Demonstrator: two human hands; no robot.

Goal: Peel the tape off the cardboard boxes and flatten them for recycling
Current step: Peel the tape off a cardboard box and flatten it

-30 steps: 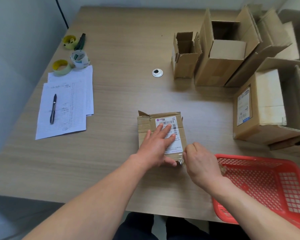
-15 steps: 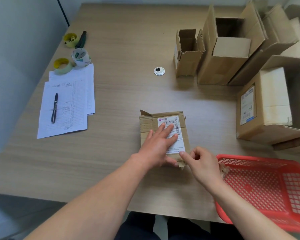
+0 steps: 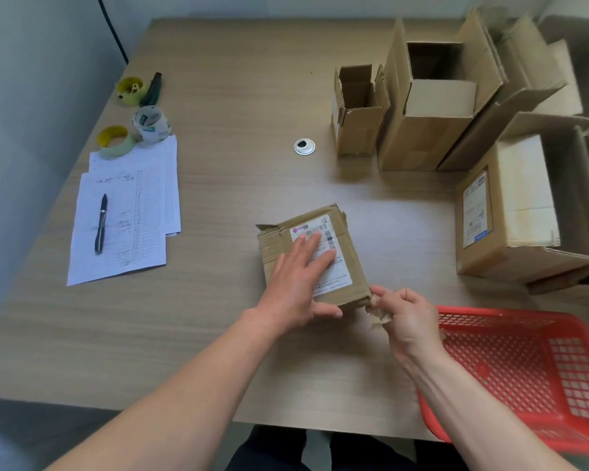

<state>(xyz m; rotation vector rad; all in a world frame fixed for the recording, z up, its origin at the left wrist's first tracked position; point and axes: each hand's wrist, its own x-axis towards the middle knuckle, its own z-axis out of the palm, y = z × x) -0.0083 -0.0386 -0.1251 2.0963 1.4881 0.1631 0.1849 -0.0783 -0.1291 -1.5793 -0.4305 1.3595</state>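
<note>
A wood-grain table point(image 3: 238, 96) carries all items. The small cardboard box point(image 3: 349, 253) lies flat near the table's front edge, just left of the red basket point(image 3: 524, 368). Its long axis runs from near-right to far-left. Its white shipping label point(image 3: 334, 263) shows barcodes; the text is unreadable. The left hand point(image 3: 298, 283) presses on the label, fingers spread. The right hand point(image 3: 407, 321) pinches a tape strip point(image 3: 374, 305) at the box's near-right corner.

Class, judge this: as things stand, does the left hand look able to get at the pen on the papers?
Probably yes: the left hand only rests flat on the small box, and bare table lies between it and the pen.
</note>
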